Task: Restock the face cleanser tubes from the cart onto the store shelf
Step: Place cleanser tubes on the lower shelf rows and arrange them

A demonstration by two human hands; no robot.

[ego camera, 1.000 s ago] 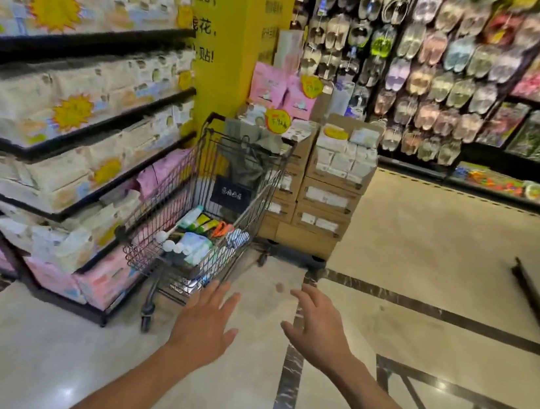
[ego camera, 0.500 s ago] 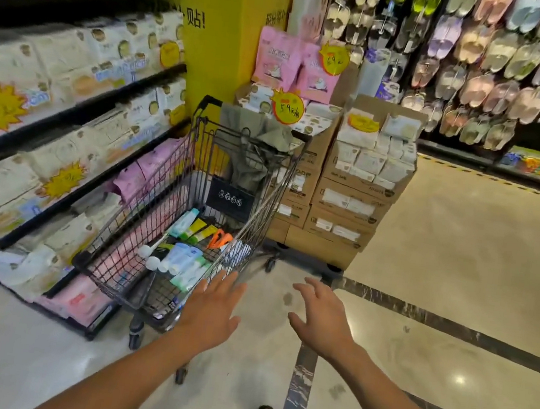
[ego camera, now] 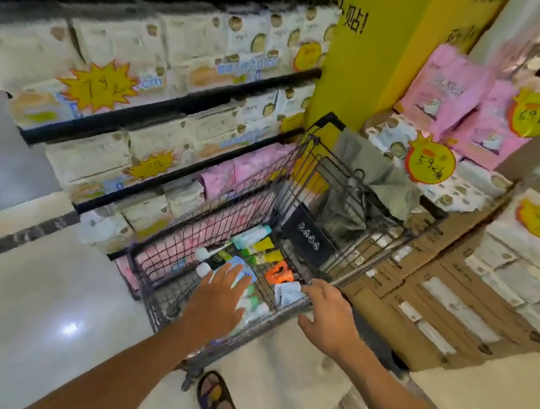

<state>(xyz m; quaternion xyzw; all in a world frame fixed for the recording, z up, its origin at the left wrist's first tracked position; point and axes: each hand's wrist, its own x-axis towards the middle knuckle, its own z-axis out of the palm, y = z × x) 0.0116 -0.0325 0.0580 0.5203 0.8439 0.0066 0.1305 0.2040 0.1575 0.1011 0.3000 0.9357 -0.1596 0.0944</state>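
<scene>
Now left hand (ego camera: 218, 304) spreads over tubes (ego camera: 250, 236), right hand (ego camera: 329, 318) beside cart rim (ego camera: 362, 262).

Assorted face cleanser tubes (ego camera: 251, 248) lie jumbled in the wire cart (ego camera: 165, 256)

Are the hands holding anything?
No, nothing is held. The left hand hovers open over the tubes in the cart; the right hand is open at its rim.

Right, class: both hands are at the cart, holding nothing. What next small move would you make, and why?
Probably lower the left hand and close it round one of the tubes in the cart: its spread fingers hover just over them, empty, and the right hand sits open at the near rim, placed to steady it.
</scene>
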